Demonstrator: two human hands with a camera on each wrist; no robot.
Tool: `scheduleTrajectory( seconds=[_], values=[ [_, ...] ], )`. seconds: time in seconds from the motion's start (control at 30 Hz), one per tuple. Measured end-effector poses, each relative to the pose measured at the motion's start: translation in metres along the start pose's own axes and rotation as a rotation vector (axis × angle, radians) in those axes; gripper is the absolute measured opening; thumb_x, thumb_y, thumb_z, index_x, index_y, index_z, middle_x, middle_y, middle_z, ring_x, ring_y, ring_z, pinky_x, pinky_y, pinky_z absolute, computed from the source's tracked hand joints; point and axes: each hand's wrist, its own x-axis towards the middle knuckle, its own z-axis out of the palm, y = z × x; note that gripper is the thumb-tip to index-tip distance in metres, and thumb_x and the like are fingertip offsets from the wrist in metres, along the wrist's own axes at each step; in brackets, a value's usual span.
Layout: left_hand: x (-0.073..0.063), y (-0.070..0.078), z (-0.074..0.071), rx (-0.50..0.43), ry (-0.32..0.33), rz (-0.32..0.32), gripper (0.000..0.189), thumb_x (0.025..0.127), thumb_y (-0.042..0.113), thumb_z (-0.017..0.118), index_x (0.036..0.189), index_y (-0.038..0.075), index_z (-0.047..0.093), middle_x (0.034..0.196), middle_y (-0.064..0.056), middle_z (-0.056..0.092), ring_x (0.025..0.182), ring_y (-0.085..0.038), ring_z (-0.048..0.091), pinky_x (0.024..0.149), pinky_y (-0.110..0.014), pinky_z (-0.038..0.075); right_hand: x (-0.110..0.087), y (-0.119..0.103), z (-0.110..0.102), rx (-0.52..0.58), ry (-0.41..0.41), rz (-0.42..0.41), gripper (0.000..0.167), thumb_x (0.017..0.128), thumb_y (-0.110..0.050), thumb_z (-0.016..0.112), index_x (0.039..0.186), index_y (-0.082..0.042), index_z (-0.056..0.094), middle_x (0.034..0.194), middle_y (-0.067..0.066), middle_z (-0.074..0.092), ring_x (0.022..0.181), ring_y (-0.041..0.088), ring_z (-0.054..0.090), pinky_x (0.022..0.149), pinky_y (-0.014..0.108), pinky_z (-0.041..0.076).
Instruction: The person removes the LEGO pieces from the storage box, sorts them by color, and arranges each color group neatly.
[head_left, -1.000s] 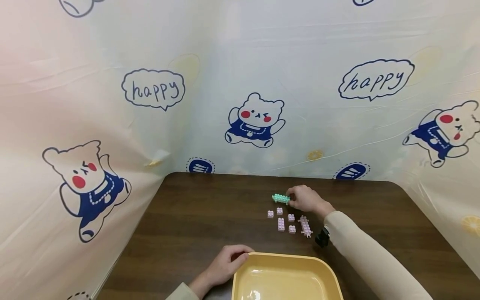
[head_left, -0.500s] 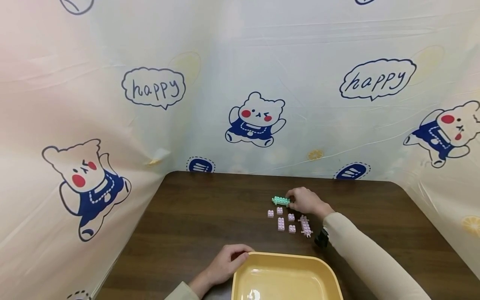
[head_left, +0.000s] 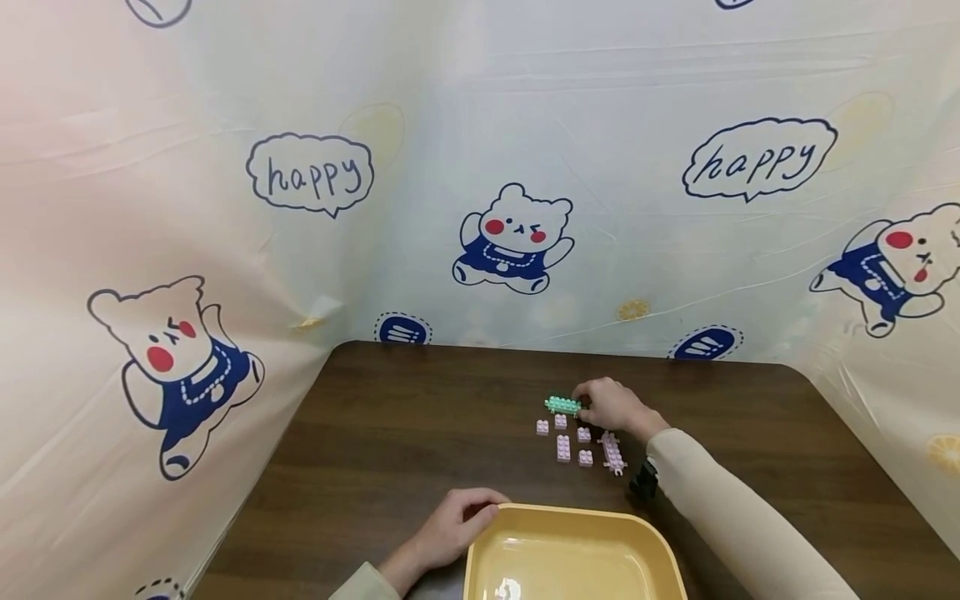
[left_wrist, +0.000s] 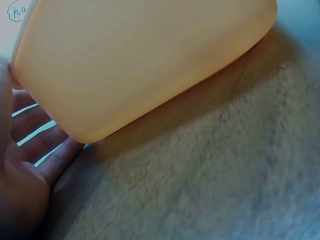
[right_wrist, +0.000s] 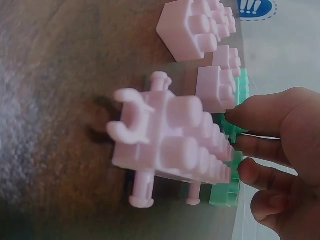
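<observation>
In the head view my right hand (head_left: 611,406) pinches the right end of a green studded toy brick base with side pegs (head_left: 562,405), low over the table or on it. The right wrist view shows parts of the green base (right_wrist: 227,190) behind the pink pieces, by my thumb and fingers. A pink brick base with pegs (head_left: 612,454) and a hook-like end lies nearest that hand's wrist. My left hand (head_left: 450,531) holds the far left corner of a yellow tray (head_left: 570,512). Its fingers (left_wrist: 37,142) reach along the tray's outer wall, thumb at the rim.
Several small pink bricks (head_left: 584,457) and a longer pink brick (head_left: 563,448) lie just in front of the green base. Beneath everything is a dark wooden table (head_left: 390,425). A printed cloth (head_left: 420,167) hangs around its back and sides.
My right hand has drawn the green brick base slightly nearer, toward the small pink bricks. The left hand and the tray stay in place.
</observation>
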Motion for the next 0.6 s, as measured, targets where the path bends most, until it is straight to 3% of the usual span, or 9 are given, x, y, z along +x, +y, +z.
scheduleTrajectory(
  seconds=[0.6],
  values=[
    [0.0004, -0.0010, 0.0000, 0.007, -0.003, -0.002, 0.020, 0.100, 0.011, 0.051, 0.109, 0.007, 0.069, 0.099, -0.010, 0.073, 0.088, -0.005, 0.065, 0.075, -0.026, 0.056, 0.0001, -0.0016, 0.0012, 0.033, -0.017, 0.033, 0.026, 0.086, -0.019, 0.072, 0.111, -0.010, 0.070, 0.109, 0.009, 0.069, 0.083, 0.015, 0.058, 0.074, 0.040, 0.053]
  ],
)
